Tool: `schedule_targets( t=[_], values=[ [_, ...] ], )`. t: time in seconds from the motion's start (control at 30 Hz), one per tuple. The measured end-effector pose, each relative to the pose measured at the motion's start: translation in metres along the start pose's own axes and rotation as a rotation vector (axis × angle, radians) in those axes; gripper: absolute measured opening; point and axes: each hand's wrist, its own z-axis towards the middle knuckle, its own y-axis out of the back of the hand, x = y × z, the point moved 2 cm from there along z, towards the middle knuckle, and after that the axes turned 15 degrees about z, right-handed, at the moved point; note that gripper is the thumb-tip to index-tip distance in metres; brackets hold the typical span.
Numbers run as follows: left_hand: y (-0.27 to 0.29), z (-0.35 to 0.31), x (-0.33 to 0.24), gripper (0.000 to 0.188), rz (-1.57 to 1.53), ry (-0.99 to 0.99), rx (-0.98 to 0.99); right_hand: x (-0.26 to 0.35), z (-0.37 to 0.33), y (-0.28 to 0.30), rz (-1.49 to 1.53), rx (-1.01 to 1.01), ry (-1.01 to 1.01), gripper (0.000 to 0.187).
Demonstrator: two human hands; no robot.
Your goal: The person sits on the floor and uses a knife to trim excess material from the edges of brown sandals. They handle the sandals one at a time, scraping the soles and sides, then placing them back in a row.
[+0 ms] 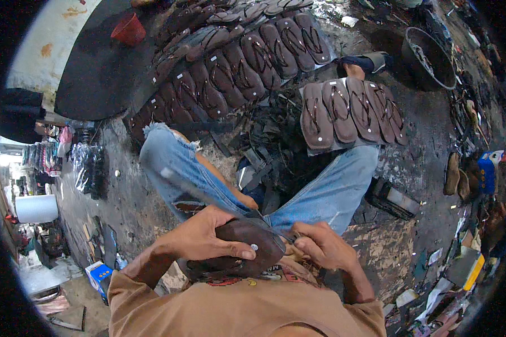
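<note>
Close to my body, my left hand (pixel 205 238) grips a dark brown sandal (pixel 269 247), its thumb lying across the sole near a small white round sticker. The sandal is tilted, and my left palm covers part of it. At the sandal's right edge my right hand (pixel 325 245) is closed in a pinch. A thin dark strip or blade runs along that edge toward my right fingers; which of the two it is I cannot make out. My legs in torn blue jeans (pixel 331 185) spread on either side of a heap of black scraps (pixel 275 140).
A long row of brown thong sandals (pixel 225 84) lies ahead, with a shorter row (pixel 351 112) by my right knee. A red bucket (pixel 129 31) stands far left, a dark tub (pixel 430 59) far right. Blue boxes (pixel 99 276) and a black box-like object (pixel 392 199) sit around me.
</note>
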Motion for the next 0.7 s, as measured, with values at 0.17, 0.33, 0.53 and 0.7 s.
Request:
schedule_targets(
  t=[0.17, 0.33, 0.53, 0.7],
  values=[
    [-0.005, 0.015, -0.002, 0.044, 0.214, -0.116, 0.019, 0.017, 0.074, -0.020, -0.117, -0.127, 0.317, 0.028],
    [0.034, -0.008, 0.032, 0.038, -0.193, 0.086, -0.547, -0.033, 0.121, 0.053, 0.389, -0.615, 0.357, 0.034],
    [0.038, 0.027, 0.028, 0.036, -0.990, -0.312, -0.936, -0.018, 0.064, 0.074, 0.375, -0.839, 0.224, 0.038],
    [-0.001, 0.064, 0.031, 0.034, -1.280, -0.310, -0.656, -0.004, 0.011, -0.002, 0.060, -0.493, 0.127, 0.033]
  ],
)
